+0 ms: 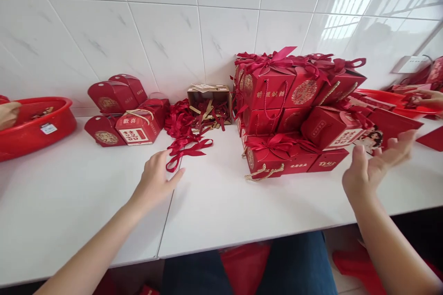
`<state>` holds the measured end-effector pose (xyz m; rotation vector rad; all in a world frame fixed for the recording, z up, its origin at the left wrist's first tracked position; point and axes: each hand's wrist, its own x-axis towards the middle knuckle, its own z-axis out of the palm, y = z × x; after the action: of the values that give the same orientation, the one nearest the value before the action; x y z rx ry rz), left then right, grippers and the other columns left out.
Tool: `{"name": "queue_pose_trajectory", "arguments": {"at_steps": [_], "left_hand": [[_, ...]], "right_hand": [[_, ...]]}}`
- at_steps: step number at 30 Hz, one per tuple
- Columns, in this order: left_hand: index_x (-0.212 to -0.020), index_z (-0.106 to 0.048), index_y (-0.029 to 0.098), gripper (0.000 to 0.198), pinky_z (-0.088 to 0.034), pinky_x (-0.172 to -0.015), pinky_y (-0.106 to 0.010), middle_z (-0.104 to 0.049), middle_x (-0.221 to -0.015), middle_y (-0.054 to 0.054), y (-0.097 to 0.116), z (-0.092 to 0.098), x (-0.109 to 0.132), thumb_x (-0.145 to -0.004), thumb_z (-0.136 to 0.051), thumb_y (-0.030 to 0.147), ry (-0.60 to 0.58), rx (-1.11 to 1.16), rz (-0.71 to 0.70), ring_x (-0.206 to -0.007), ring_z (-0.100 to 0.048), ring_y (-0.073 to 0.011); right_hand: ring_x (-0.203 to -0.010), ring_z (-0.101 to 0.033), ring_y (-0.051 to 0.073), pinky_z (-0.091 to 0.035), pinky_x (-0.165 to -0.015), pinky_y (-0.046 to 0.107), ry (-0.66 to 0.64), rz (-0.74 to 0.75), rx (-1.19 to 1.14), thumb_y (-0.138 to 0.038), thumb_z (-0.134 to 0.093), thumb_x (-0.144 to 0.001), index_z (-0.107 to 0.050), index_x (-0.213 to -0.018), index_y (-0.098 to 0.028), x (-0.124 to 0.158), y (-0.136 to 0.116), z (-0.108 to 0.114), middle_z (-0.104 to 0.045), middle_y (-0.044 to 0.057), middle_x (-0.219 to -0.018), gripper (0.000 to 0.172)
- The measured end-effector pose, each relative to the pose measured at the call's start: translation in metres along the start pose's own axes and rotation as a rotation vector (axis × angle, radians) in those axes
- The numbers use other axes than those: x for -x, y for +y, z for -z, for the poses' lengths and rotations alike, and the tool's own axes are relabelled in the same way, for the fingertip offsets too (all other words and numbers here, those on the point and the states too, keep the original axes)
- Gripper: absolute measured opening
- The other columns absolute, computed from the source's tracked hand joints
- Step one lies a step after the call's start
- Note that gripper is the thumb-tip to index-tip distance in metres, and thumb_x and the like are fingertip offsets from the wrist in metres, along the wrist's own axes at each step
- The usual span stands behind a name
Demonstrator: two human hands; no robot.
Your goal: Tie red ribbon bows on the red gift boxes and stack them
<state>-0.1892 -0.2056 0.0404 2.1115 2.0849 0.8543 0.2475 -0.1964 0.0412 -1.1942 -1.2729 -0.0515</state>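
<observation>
My left hand (159, 179) is over the white table (207, 207), thumb apart from the fingers, at the near side of a red ribbon bow (188, 151); whether it touches the bow I cannot tell. Behind it lies a heap of red ribbons (180, 119). My right hand (375, 166) is raised, palm up with fingers spread and nothing in it, to the right of a stack of red gift boxes (270, 87) topped with bows. One box (332, 126) leans tilted on the stack's lower front row.
Several red boxes (138, 126) stand at the back left. An open carton (211, 106) of ribbons sits by the wall. Red basins stand at the far left (38, 126) and right (374, 96), each with another person's hand at it.
</observation>
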Motion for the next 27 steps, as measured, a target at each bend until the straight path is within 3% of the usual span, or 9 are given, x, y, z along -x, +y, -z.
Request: {"name": "queue_pose_trajectory", "arguments": {"at_steps": [3,6,9,12,16,19,22,25,27], "left_hand": [[-0.123,-0.049,0.016,0.057,-0.048,-0.081,-0.045,-0.061,-0.120,-0.017,-0.016,-0.005,-0.024,-0.077,-0.056,0.048,-0.123,-0.162,0.069,-0.104,-0.059,-0.0367],[-0.097,-0.062,0.020,0.028,-0.048,-0.065,-0.038,-0.070,-0.091,-0.010,-0.024,-0.010,-0.033,-0.079,-0.054,0.040,-0.148,-0.168,0.064,-0.082,-0.065,-0.0318],[-0.077,-0.064,0.021,0.021,-0.047,-0.064,-0.036,-0.070,-0.077,-0.008,-0.015,-0.011,-0.028,-0.082,-0.049,0.035,-0.140,-0.129,0.014,-0.075,-0.064,-0.0285],[-0.080,-0.066,0.022,0.022,-0.047,-0.079,-0.036,-0.072,-0.087,-0.006,0.015,-0.005,-0.005,-0.085,-0.050,0.036,-0.121,-0.065,-0.118,-0.088,-0.063,-0.0257],[-0.088,-0.067,0.023,0.019,-0.046,-0.069,-0.031,-0.072,-0.073,-0.001,0.068,0.003,0.041,-0.090,-0.048,0.026,-0.111,0.069,-0.442,-0.065,-0.063,-0.0171],[-0.084,-0.065,0.022,0.020,-0.041,-0.057,-0.029,-0.069,-0.063,0.001,0.090,0.007,0.066,-0.091,-0.047,0.021,-0.091,0.071,-0.544,-0.052,-0.060,-0.0148],[-0.086,-0.064,0.022,0.016,-0.041,-0.056,-0.028,-0.069,-0.064,0.001,0.089,0.010,0.076,-0.091,-0.048,0.022,-0.124,0.076,-0.533,-0.053,-0.061,-0.0147],[-0.088,-0.064,0.023,0.016,-0.045,-0.062,-0.028,-0.070,-0.071,0.001,0.072,0.016,0.060,-0.090,-0.053,0.034,-0.231,0.142,-0.478,-0.061,-0.063,-0.0151],[-0.095,-0.062,0.023,0.023,-0.048,-0.071,-0.028,-0.071,-0.085,-0.002,0.050,0.021,0.030,-0.089,-0.052,0.043,-0.169,0.165,-0.354,-0.074,-0.065,-0.0169]], "right_hand": [[-0.139,-0.021,0.035,-0.024,-0.109,0.058,0.177,0.115,-0.029,-0.038,-0.056,-0.087,-0.017,-0.149,-0.031,0.019,-0.026,-0.009,-0.015,0.008,-0.152,0.073],[-0.134,-0.031,0.035,-0.035,-0.102,0.059,0.118,0.231,-0.290,-0.030,-0.060,-0.083,-0.033,-0.141,-0.038,0.043,-0.054,-0.019,-0.027,0.004,-0.148,0.065],[-0.119,-0.047,0.031,-0.045,-0.093,0.050,-0.290,0.219,-0.437,-0.022,-0.055,-0.085,-0.052,-0.125,-0.032,0.070,-0.084,-0.027,-0.046,0.009,-0.127,0.041],[-0.095,-0.057,0.023,-0.051,-0.078,0.036,-0.725,-0.013,-0.454,-0.027,-0.048,-0.092,-0.064,-0.106,-0.023,0.093,-0.110,-0.043,-0.054,0.012,-0.107,0.021],[-0.062,-0.052,0.015,-0.046,-0.058,0.028,-1.025,-0.482,-0.612,-0.050,-0.047,-0.092,-0.068,-0.076,-0.020,0.109,-0.132,-0.074,-0.056,0.004,-0.074,0.040],[-0.059,-0.048,0.013,-0.043,-0.057,0.027,-1.016,-0.683,-0.807,-0.055,-0.055,-0.086,-0.065,-0.068,-0.020,0.115,-0.140,-0.090,-0.054,0.000,-0.065,0.040],[-0.067,-0.052,0.015,-0.045,-0.062,0.026,-0.933,-0.822,-0.916,-0.051,-0.063,-0.082,-0.067,-0.069,-0.020,0.118,-0.139,-0.096,-0.062,0.002,-0.074,0.033],[-0.072,-0.055,0.016,-0.049,-0.067,0.030,-0.814,-0.831,-0.885,-0.048,-0.065,-0.082,-0.070,-0.074,-0.019,0.115,-0.132,-0.097,-0.066,0.006,-0.085,0.030],[-0.071,-0.057,0.016,-0.051,-0.071,0.032,-0.746,-0.753,-0.851,-0.044,-0.067,-0.082,-0.072,-0.088,-0.021,0.107,-0.127,-0.094,-0.068,0.005,-0.082,0.025]]}}
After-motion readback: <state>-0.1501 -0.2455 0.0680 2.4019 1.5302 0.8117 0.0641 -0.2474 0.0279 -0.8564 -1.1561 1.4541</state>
